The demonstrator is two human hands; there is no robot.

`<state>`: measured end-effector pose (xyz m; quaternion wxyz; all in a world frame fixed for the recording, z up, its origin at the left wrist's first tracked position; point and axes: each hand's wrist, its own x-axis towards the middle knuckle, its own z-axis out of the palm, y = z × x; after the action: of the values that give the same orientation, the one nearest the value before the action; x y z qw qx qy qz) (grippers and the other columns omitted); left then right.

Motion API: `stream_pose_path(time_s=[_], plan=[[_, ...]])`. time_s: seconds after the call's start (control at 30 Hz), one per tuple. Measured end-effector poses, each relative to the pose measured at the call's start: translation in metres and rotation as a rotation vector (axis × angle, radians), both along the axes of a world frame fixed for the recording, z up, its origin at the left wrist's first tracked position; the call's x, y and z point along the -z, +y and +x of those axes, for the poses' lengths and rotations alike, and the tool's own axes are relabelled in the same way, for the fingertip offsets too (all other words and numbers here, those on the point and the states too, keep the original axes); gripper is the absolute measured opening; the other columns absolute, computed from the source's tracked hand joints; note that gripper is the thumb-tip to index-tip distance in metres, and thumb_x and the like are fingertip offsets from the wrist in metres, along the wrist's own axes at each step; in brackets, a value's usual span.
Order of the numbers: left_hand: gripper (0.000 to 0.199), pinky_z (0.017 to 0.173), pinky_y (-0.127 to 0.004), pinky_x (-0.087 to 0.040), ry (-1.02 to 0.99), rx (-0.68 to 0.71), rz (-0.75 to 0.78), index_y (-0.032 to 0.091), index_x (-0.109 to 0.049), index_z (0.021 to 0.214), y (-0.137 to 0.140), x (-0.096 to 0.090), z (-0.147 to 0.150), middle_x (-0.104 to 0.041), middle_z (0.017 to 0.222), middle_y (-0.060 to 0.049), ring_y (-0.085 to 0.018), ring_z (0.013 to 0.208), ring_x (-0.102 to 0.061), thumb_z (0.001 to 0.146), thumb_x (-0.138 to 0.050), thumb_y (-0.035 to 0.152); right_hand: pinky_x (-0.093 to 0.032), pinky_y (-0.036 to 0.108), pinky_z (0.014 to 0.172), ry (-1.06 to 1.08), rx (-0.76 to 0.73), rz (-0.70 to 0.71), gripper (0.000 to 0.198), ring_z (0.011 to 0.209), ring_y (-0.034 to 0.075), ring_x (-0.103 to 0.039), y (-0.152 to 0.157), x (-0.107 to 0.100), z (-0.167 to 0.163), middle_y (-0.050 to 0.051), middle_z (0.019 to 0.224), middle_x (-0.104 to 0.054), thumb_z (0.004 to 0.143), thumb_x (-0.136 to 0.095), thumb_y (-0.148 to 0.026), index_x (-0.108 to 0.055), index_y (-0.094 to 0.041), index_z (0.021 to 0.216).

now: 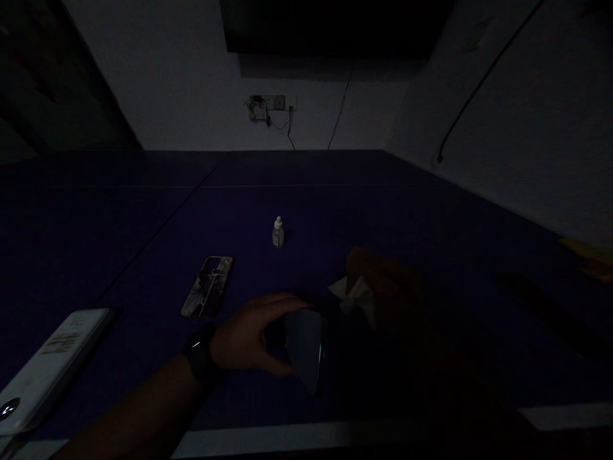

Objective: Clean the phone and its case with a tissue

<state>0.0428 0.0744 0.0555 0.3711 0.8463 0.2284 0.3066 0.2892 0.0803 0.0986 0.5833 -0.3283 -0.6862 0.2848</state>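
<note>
My left hand [256, 332], with a dark watch [200, 351] at its wrist, grips a smartphone [305, 348] by its edges. The phone is tilted, its flat face dim and greyish. To the right, in deep shadow, my right hand [383, 281] pinches a crumpled white tissue [355, 299], held apart from the phone. A patterned phone case [208, 286] lies left of the phone on the dark blue table [249, 204]. Beyond both hands stands a small dropper bottle [278, 233] with a white cap, upright.
A long white device [52, 364] with a cable lies at the near left. A dark elongated object [541, 306] rests at the right, hard to make out. The table meets a wall with sockets [272, 103] and cables below a dark screen [335, 25].
</note>
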Motion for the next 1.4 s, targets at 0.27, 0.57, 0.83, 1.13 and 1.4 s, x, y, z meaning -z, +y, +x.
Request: stream_pose_path(time_s=[0.27,0.57,0.83,1.13,1.4], plan=[[0.071,0.122,-0.045,-0.031,0.425,0.238,0.184,0.023,-0.053,0.141,0.0,-0.048,0.004,-0.062,0.139,-0.01,-0.026,0.136,-0.053,0.077,-0.075,0.0,-0.038,0.023,0.035,0.079,0.154,-0.381,0.048,0.037,0.013,-0.049,0.038,0.023,0.008,0.0,0.046,-0.053,0.077,-0.062,-0.062,-0.054,-0.021,0.053],[0.055,0.123,-0.063,-0.016,0.664,0.356,0.309,0.024,-0.055,0.132,0.051,-0.035,0.033,-0.058,0.146,-0.01,-0.031,0.149,-0.036,0.084,-0.057,-0.003,-0.036,0.024,0.04,0.057,0.192,-0.379,0.045,0.042,0.013,-0.049,0.051,0.037,0.012,-0.001,0.048,-0.052,0.079,-0.059,-0.058,-0.052,-0.022,0.053],[0.062,0.121,-0.068,-0.016,0.718,0.396,0.361,0.029,-0.058,0.132,0.075,-0.017,0.042,-0.056,0.149,-0.006,-0.037,0.15,-0.033,0.08,-0.059,-0.005,-0.033,0.026,0.044,0.022,0.236,-0.373,0.044,0.044,0.013,-0.043,0.058,0.043,0.015,-0.003,0.048,-0.045,0.08,-0.056,-0.056,-0.047,-0.023,0.052],[0.061,0.122,-0.061,-0.021,0.692,0.42,0.338,0.032,-0.064,0.125,0.08,-0.012,0.049,-0.064,0.14,-0.002,-0.03,0.143,-0.046,0.077,-0.059,-0.005,-0.032,0.026,0.044,-0.017,0.221,-0.396,0.043,0.046,0.014,-0.044,0.06,0.048,0.015,-0.002,0.049,-0.047,0.08,-0.052,-0.057,-0.05,-0.023,0.054],[0.066,0.121,-0.067,-0.017,0.709,0.418,0.328,0.035,-0.063,0.126,0.083,-0.007,0.046,-0.061,0.144,0.0,-0.033,0.147,-0.04,0.073,-0.064,-0.005,-0.032,0.025,0.045,-0.017,0.212,-0.414,0.044,0.047,0.013,-0.042,0.062,0.052,0.015,-0.002,0.049,-0.045,0.078,-0.055,-0.058,-0.048,-0.023,0.052]])
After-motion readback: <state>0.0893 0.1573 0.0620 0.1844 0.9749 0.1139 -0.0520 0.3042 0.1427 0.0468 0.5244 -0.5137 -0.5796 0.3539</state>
